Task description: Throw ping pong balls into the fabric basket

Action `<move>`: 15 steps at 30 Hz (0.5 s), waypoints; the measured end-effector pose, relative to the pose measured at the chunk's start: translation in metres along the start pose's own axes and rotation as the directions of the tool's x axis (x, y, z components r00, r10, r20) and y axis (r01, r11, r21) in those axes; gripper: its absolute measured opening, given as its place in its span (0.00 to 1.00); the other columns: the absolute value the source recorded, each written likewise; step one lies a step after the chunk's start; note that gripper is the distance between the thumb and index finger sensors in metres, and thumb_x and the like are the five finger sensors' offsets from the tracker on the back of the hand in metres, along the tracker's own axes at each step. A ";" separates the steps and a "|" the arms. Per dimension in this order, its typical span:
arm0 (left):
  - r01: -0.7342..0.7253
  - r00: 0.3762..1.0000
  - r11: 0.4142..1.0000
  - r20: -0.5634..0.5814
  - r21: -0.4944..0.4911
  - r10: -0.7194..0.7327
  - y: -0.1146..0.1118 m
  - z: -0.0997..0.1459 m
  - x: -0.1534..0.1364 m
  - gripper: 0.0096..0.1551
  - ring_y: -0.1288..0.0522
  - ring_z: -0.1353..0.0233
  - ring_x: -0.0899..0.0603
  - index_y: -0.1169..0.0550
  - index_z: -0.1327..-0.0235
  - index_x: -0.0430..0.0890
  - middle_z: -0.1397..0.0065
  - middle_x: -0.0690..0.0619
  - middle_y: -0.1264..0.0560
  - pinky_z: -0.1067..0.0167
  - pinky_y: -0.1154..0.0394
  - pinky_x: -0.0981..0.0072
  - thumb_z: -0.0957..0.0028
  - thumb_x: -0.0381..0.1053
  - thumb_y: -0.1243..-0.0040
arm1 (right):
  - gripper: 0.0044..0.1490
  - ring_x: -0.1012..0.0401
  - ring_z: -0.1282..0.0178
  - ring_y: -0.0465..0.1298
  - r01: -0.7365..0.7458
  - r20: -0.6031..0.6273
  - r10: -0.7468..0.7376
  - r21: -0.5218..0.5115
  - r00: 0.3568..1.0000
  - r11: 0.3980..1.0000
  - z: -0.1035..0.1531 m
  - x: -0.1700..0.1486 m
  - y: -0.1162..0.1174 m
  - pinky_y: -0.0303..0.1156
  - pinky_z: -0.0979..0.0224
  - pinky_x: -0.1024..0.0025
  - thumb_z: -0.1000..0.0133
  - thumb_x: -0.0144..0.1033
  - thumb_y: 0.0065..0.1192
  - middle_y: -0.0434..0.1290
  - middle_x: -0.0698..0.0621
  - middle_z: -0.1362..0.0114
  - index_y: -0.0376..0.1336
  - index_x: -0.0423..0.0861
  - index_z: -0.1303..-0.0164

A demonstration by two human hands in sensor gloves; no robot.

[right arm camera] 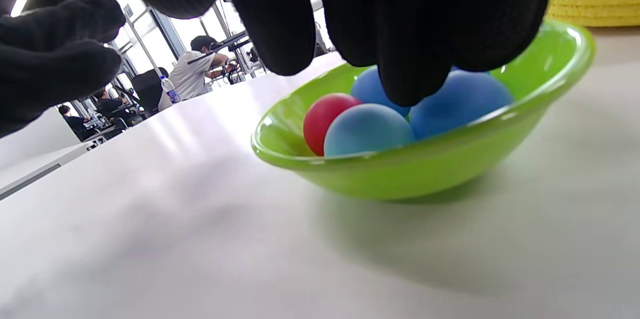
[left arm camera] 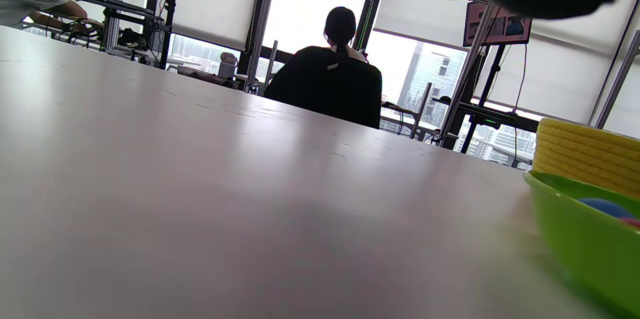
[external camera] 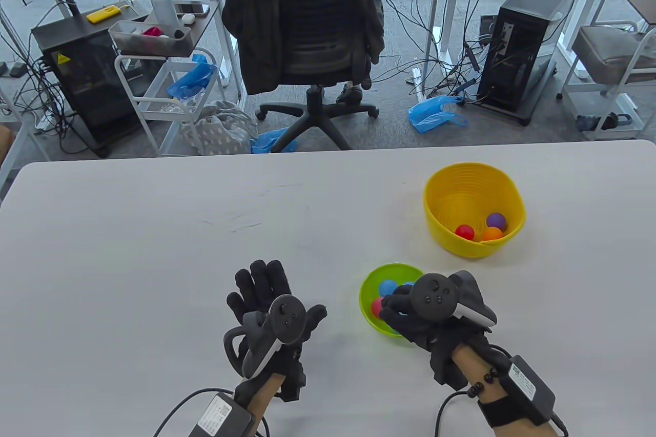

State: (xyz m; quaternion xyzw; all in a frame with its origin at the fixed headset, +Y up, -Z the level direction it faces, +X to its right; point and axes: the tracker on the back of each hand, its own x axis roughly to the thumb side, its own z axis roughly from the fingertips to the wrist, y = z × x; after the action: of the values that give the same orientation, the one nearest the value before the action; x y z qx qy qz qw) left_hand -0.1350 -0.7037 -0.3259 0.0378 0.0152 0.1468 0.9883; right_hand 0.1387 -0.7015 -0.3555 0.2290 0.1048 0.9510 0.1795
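At the near edge of the white table (external camera: 154, 232) the left hand (external camera: 266, 309) lay flat, palm down, its fingers (external camera: 259, 275) spread apart and holding nothing. To its right, well apart from it, the right hand (external camera: 425, 311) hung over the green bowl (external camera: 370, 283), its gloved fingertips (right arm camera: 410, 81) reaching down among the balls there; one fingertip touched or nearly touched the blue balls, but whether it gripped any of them could not be told. In the right wrist view the thumb (right arm camera: 55, 54) stood off to the left, apart from the other fingers. The green bowl held a red ball (right arm camera: 322, 119) and three blue balls (right arm camera: 367, 131), crowded together and touching.

Farther back and to the right, near the bowl but not touching it, stood the yellow fabric basket (external camera: 474, 186), upright and open at the top. Inside it, against the near right wall, lay a red ball (external camera: 465, 232), an orange ball (external camera: 493, 234) and a purple ball (external camera: 496, 222), all close together.

Beyond the far edge of the table stood a black office chair (external camera: 307, 47) with a dark jacket hung over its back
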 end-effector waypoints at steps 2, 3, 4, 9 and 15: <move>0.001 1.000 1.000 0.002 -0.003 -0.001 0.000 0.000 0.001 0.69 0.68 0.17 0.24 0.60 0.17 0.41 0.13 0.36 0.66 0.27 0.64 0.21 0.56 0.71 0.40 | 0.34 0.37 0.39 0.78 -0.015 0.000 0.015 0.017 1.000 1.000 -0.002 0.001 0.004 0.75 0.38 0.42 0.37 0.52 0.55 0.68 0.32 0.22 0.69 0.44 0.29; 0.004 1.000 1.000 0.001 -0.003 -0.004 0.000 0.000 0.001 0.69 0.68 0.17 0.24 0.60 0.17 0.41 0.13 0.36 0.66 0.27 0.64 0.21 0.56 0.71 0.40 | 0.34 0.37 0.39 0.78 -0.022 -0.006 0.022 0.031 1.000 0.999 -0.004 0.001 0.006 0.75 0.39 0.41 0.37 0.52 0.55 0.68 0.32 0.22 0.69 0.44 0.29; 0.006 1.000 1.000 0.000 -0.004 -0.006 0.000 0.000 0.001 0.69 0.68 0.17 0.24 0.60 0.17 0.41 0.13 0.36 0.66 0.27 0.65 0.21 0.56 0.71 0.40 | 0.34 0.37 0.38 0.78 -0.032 -0.007 0.033 0.041 0.999 0.999 -0.005 0.002 0.009 0.75 0.38 0.41 0.37 0.52 0.55 0.68 0.32 0.22 0.69 0.44 0.28; 0.003 1.000 1.000 -0.005 0.005 -0.003 0.001 0.000 0.000 0.69 0.68 0.17 0.24 0.60 0.17 0.41 0.13 0.36 0.66 0.27 0.65 0.21 0.56 0.71 0.40 | 0.34 0.35 0.36 0.76 -0.087 -0.026 0.089 0.075 0.996 0.993 -0.010 0.003 0.018 0.74 0.36 0.40 0.37 0.52 0.55 0.66 0.32 0.20 0.68 0.45 0.28; 0.008 1.000 1.000 -0.006 0.017 -0.007 0.002 0.002 0.001 0.69 0.68 0.17 0.24 0.60 0.17 0.41 0.13 0.36 0.66 0.27 0.65 0.21 0.56 0.71 0.40 | 0.34 0.33 0.32 0.73 -0.130 -0.033 0.133 0.084 0.991 0.988 -0.014 0.002 0.029 0.71 0.33 0.38 0.37 0.52 0.55 0.63 0.31 0.18 0.67 0.45 0.26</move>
State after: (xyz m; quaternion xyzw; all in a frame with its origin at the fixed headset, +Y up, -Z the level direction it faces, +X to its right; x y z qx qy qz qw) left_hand -0.1343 -0.7011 -0.3240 0.0459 0.0197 0.1430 0.9885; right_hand 0.1218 -0.7293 -0.3586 0.2242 0.1316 0.9599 0.1050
